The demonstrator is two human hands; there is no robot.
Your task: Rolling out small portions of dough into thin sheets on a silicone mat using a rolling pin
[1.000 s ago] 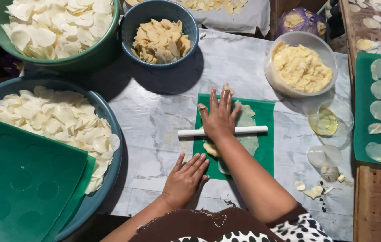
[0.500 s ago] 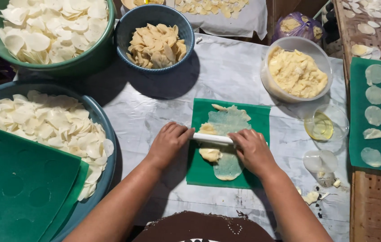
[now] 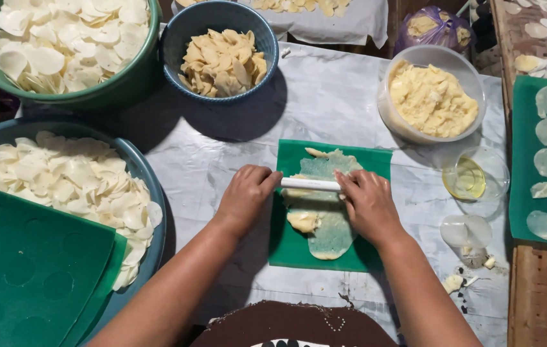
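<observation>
Left hand [image 3: 246, 196] and right hand [image 3: 367, 202] each gripped an end of the white roller [image 3: 310, 184], fingers curled over it. Roller lay across the flattened dough [image 3: 328, 212], which sat on the green mat [image 3: 376, 160]. Thicker lump near the dough's left edge, probably unrolled. Right of the mat: small oil dish [image 3: 476, 177]. Behind the mat: tub of dough [image 3: 431, 96].

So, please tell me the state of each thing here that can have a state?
Left hand: resting on the white roller's left end.
Right hand: resting on its right end.
White roller: lying across the dough.
Dough: rolled thin on the green mat.
Clear tub: holding yellow dough.
Small glass dish: holding yellow liquid.
Blue bowl: filled with yellowish chips.
</observation>
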